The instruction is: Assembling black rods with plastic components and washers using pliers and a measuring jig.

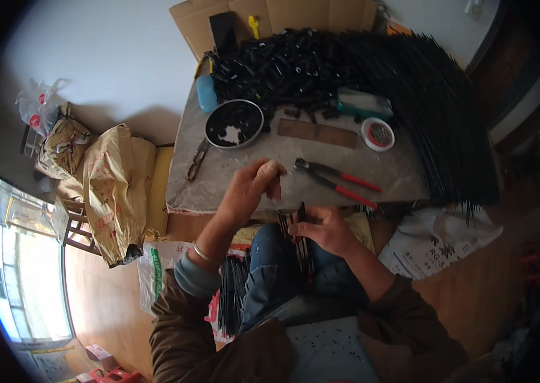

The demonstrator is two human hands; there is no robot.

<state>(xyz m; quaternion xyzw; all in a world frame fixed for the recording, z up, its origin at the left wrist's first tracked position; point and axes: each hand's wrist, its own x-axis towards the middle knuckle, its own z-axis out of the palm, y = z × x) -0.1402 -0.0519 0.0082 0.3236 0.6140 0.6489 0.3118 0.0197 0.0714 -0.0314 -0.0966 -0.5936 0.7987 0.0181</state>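
My left hand hovers over the near edge of the worktable, its fingers pinched together. Whatever may be between those fingertips is too small to make out. Closed around several thin black rods, my right hand is over my lap, just off the table's edge. The rods stand roughly upright between my knees. A pair of pincers with red handles lies on the table just beyond my right hand. Beyond my left hand sits a round pan with small black pieces in it.
Short black tubes are heaped at the back, and long black rods cover the right side. A flat brown bar, a white round tin, a teal box and a narrow tool lie around. Sacks stand left.
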